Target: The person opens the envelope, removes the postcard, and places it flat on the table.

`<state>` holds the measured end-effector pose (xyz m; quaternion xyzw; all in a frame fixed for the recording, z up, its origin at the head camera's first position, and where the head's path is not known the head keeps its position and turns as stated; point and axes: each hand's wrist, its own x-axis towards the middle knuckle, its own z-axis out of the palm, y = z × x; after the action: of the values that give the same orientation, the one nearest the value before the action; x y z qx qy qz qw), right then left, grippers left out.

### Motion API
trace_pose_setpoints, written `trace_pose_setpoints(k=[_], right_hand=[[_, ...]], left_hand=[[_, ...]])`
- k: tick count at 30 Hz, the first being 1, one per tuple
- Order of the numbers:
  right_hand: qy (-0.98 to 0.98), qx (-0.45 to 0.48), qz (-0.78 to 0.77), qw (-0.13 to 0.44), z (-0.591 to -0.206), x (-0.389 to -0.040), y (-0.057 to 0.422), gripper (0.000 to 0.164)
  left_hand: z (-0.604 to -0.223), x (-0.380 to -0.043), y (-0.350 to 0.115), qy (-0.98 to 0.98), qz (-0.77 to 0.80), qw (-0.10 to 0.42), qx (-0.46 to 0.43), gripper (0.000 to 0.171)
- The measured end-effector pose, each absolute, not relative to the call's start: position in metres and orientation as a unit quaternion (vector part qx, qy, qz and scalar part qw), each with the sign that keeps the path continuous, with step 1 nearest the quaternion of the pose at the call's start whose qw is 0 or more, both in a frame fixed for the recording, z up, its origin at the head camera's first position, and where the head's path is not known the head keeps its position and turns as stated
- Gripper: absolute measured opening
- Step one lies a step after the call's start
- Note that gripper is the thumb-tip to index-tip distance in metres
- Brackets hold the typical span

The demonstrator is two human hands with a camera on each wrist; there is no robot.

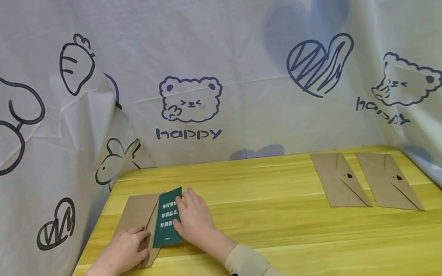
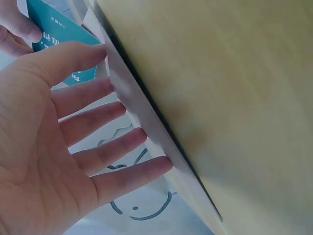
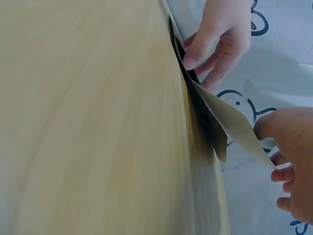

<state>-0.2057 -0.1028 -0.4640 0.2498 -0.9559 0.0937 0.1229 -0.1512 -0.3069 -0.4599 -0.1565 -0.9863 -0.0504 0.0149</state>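
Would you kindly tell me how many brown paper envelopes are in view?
3: one brown paper envelope beneath the left hand, the right-side envelope, and the far-right envelope. Others underneath would be hidden.

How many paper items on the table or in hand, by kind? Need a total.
Brown envelopes: 3
Green card: 1
Total: 4
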Motion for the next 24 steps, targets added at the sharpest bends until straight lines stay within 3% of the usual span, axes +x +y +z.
trace_pose_setpoints(k=[8,18,24], right_hand=[[-0.958,0.236,0.112,0.120,-0.464,-0.203,-0.091,0.062],[-0.959,0.209,0.158,0.106,-0.467,-0.202,-0.072,0.063],[-0.959,0.209,0.159,0.103,-0.467,-0.201,-0.063,0.063]], left_hand=[[-0.458,-0.151,-0.305,-0.988,-0.056,-0.015,-0.141,0.045],[-0.460,-0.148,-0.309,-0.986,-0.068,-0.003,-0.153,0.047],[-0.461,-0.145,-0.310,-0.985,-0.087,-0.029,-0.143,0.057]])
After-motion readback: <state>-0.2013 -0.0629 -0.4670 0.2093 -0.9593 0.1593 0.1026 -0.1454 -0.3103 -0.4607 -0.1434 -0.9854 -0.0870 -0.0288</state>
